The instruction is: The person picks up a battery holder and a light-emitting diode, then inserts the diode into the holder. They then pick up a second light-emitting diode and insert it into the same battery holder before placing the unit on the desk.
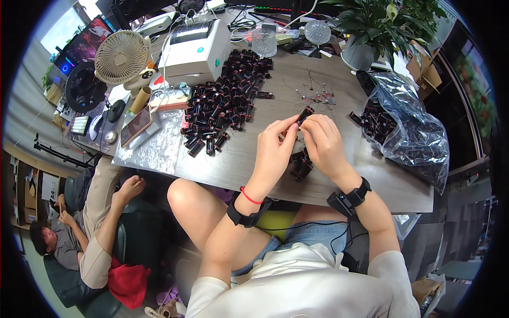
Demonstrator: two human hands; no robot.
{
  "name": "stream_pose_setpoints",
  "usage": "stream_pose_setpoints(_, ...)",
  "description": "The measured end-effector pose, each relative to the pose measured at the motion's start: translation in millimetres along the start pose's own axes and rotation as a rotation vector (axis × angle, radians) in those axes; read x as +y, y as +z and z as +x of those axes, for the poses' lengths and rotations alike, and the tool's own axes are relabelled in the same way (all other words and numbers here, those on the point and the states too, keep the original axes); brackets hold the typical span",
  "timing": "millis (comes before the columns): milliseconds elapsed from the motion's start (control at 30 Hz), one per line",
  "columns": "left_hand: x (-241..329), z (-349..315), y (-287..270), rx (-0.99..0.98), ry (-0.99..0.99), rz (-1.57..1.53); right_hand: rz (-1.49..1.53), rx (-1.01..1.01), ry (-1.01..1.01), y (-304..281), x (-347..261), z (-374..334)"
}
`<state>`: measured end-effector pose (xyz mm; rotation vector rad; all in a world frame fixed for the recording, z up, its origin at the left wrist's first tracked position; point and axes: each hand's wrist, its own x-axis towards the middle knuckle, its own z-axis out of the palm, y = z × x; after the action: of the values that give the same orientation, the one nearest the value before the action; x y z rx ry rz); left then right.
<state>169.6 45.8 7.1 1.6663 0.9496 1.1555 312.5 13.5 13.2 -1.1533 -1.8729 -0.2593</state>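
Observation:
My left hand (278, 142) is closed in a pinch on a small black cylindrical part (305, 113) with a reddish rim, held tilted above the table. Close against it, my right hand (324, 142) has thumb and forefinger pressed together at the part's lower end; what they grip is too small to make out. More of these black cylinders (302, 168) lie beneath my hands, partly hidden. A large heap of them (225, 98) spreads to the left. Just beyond my hands sits a loose cluster of tiny pieces with thin wire leads (319, 97).
On the right, a clear plastic bag (411, 130) spills similar cylinders (377, 121). A potted plant (356, 55) stands behind it. At the left are a white label printer (195, 50), a fan (123, 57), a phone (136, 127) and a flat plastic bag (151, 153). Someone (69, 249) reclines at far left.

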Motion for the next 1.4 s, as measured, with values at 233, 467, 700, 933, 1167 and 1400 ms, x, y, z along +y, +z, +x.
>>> stream_pose_setpoints(233,-0.7,-2.9,6.4,0.087,0.072,0.012,0.049,-0.005,0.077,-0.6,-2.8,-1.5)
stream_pose_setpoints(467,-0.6,-2.0,3.5,0.075,0.158,0.071,0.071,0.019,0.087,-2.5,-4.5,0.0)
stream_pose_setpoints(700,-7.9,-3.0,9.7,0.015,-0.170,-0.235,0.066,0.089,0.090,1.3,-1.2,-1.0)
stream_pose_setpoints(933,-10.6,-4.1,17.2,0.032,-0.134,-0.536,0.637,0.131,0.561,12.8,1.8,-7.7)
stream_pose_setpoints(1167,-4.7,-8.9,21.4,0.050,-0.099,-0.519,0.950,0.063,0.654,13.5,5.7,-13.8)
stream_pose_setpoints(1400,-14.6,-10.9,29.1,0.102,0.007,-0.370,0.912,0.054,0.582,15.9,5.9,-17.1)
